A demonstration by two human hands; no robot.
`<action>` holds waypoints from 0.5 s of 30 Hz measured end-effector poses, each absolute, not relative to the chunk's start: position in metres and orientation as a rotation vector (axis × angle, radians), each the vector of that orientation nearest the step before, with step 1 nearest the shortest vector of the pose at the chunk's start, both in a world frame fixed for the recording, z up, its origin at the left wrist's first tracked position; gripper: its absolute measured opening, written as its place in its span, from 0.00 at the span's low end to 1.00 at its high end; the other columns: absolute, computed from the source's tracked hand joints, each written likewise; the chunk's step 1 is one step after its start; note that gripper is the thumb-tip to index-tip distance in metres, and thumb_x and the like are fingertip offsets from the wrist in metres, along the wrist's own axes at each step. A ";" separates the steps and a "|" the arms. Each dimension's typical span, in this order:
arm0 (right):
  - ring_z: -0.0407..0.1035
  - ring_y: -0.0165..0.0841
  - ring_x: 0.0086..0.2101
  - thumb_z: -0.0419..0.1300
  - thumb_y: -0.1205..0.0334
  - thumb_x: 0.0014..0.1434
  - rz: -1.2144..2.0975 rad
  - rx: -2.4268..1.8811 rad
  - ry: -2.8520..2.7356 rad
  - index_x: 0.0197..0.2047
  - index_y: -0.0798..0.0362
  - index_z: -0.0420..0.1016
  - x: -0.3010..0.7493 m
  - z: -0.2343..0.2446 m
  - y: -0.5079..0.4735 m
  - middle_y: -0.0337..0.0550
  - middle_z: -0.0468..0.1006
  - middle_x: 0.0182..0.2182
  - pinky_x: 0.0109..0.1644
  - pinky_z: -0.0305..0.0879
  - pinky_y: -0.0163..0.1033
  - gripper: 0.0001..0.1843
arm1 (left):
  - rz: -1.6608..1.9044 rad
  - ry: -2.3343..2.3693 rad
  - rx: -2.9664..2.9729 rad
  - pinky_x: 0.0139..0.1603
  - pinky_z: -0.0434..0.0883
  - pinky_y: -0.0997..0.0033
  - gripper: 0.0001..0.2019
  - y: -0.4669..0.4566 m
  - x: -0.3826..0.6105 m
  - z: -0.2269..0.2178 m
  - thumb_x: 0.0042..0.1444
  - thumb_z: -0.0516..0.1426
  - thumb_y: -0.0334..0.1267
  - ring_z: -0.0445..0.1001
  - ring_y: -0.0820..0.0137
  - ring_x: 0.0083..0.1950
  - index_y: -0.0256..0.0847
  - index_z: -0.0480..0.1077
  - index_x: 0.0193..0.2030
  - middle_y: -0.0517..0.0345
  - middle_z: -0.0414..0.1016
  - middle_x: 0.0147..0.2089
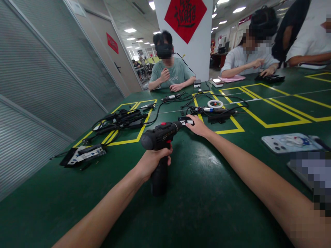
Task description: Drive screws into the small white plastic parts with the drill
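Note:
My left hand (154, 161) is wrapped round the handle of a black cordless drill (158, 135) with red details. The drill is upright, its chuck pointing away and to the right. My right hand (198, 126) is closed at the front of the drill, its fingers pinching a small black-and-white piece (186, 121) that meets the chuck's tip. Whether the tip touches the piece I cannot tell. Just beyond my right hand are black cables and slim tools (210, 111), with a white ring-shaped roll (215, 104) beside them.
A tangle of black cables (121, 120) covers the left of the green table (196, 206), marked with yellow tape. Nearer lie flat black-and-white packets (84, 154). At right is a phone (291, 143) beside a blurred device. People sit across the table, one wearing a headset (164, 51).

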State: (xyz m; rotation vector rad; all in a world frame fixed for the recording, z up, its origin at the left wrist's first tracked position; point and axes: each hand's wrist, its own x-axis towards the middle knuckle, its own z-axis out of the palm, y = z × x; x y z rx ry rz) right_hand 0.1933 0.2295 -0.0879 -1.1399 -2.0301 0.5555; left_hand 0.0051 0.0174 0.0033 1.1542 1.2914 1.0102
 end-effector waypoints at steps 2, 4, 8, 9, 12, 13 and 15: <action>0.68 0.42 0.52 0.58 0.56 0.61 0.562 -1.146 -2.030 0.63 0.49 0.66 0.194 -0.087 0.229 0.50 0.70 0.53 0.59 0.62 0.48 0.28 | 1.009 1.297 1.155 0.30 0.65 0.71 0.08 0.018 0.005 0.004 0.51 0.61 0.37 0.69 0.75 0.25 0.38 0.70 0.37 0.61 0.70 0.34; 0.68 0.42 0.51 0.58 0.56 0.61 0.568 -1.147 -2.032 0.63 0.50 0.66 0.194 -0.087 0.229 0.50 0.70 0.54 0.59 0.62 0.48 0.28 | 1.004 1.300 1.159 0.31 0.65 0.71 0.08 0.018 0.005 0.004 0.51 0.60 0.36 0.69 0.75 0.25 0.38 0.70 0.37 0.62 0.70 0.34; 0.68 0.43 0.51 0.58 0.56 0.60 0.564 -1.144 -2.028 0.63 0.50 0.66 0.193 -0.088 0.229 0.51 0.70 0.54 0.60 0.62 0.48 0.28 | 1.002 1.295 1.167 0.30 0.65 0.72 0.08 0.018 0.004 0.002 0.52 0.60 0.37 0.69 0.75 0.25 0.38 0.69 0.38 0.62 0.69 0.34; 0.68 0.43 0.51 0.58 0.56 0.60 0.565 -1.145 -2.027 0.63 0.50 0.66 0.193 -0.088 0.230 0.51 0.70 0.54 0.60 0.62 0.48 0.28 | 1.001 1.292 1.172 0.30 0.64 0.72 0.08 0.019 0.004 0.001 0.52 0.60 0.36 0.69 0.75 0.25 0.37 0.69 0.38 0.62 0.69 0.34; 0.68 0.43 0.52 0.58 0.56 0.60 0.568 -1.145 -2.023 0.63 0.50 0.66 0.192 -0.089 0.231 0.51 0.70 0.53 0.59 0.62 0.49 0.28 | 1.002 1.287 1.182 0.30 0.64 0.72 0.07 0.018 0.004 0.001 0.52 0.60 0.36 0.69 0.75 0.25 0.37 0.69 0.37 0.62 0.69 0.34; 0.68 0.43 0.52 0.58 0.56 0.60 0.566 -1.144 -2.021 0.63 0.50 0.66 0.192 -0.089 0.231 0.51 0.70 0.53 0.59 0.62 0.49 0.28 | 1.003 1.288 1.180 0.30 0.64 0.72 0.07 0.018 0.005 0.002 0.52 0.60 0.36 0.69 0.75 0.25 0.38 0.69 0.37 0.62 0.69 0.34; 0.68 0.42 0.51 0.58 0.56 0.60 0.566 -1.144 -2.021 0.63 0.50 0.66 0.192 -0.090 0.231 0.51 0.70 0.53 0.59 0.63 0.49 0.28 | 1.006 1.291 1.172 0.30 0.65 0.72 0.08 0.018 0.005 0.002 0.52 0.60 0.36 0.69 0.75 0.25 0.38 0.70 0.38 0.61 0.70 0.34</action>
